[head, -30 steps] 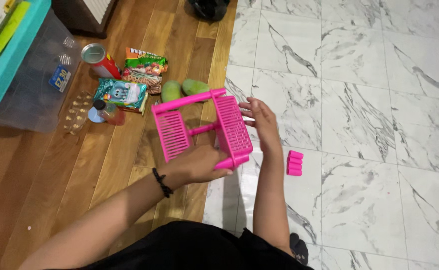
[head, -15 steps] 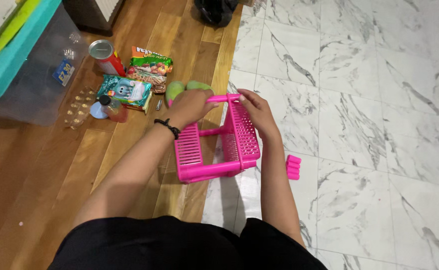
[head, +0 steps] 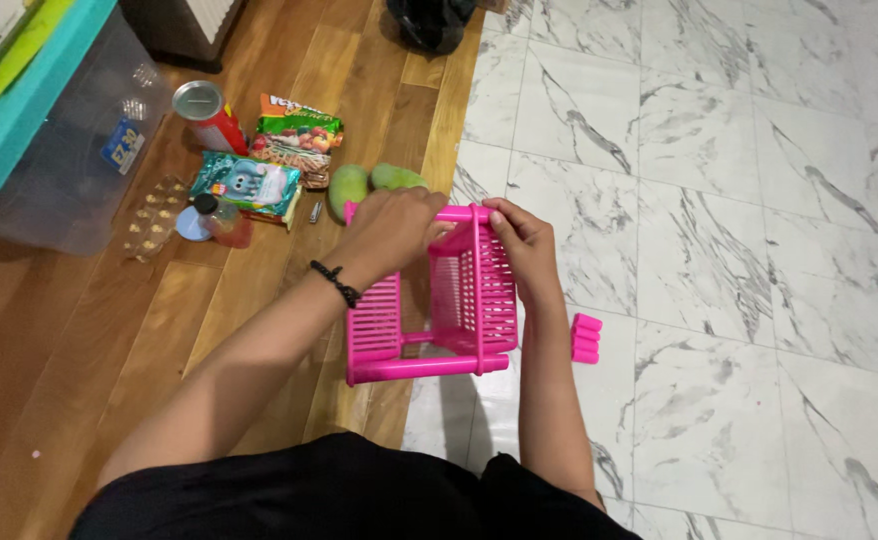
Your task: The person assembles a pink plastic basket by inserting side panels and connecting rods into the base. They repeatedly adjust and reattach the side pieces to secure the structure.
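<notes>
Storage box: a clear bin with a teal lid (head: 19,120) sits far left of the pink rack, on the wood floor.
Snacks: a red can (head: 207,112), snack packets (head: 294,135), a small bottle (head: 221,220) and two green mangoes (head: 369,183) lie just left of and beyond the rack.
Left hand: the left hand (head: 391,228) is curled over the rack's top bar, fingers closed on it.
Rack: the pink slatted plastic rack (head: 439,300) stands upright at the seam of wood floor and marble tile, between both hands.
Right hand: the right hand (head: 524,245) grips the right panel's upper edge, fingers wrapped round it.
Loose part: pink plastic pegs (head: 586,338) lie just right of the rack.
Risk: uneven pressing could probably pop a panel off its rail or topple the rack onto the mangoes.
</notes>
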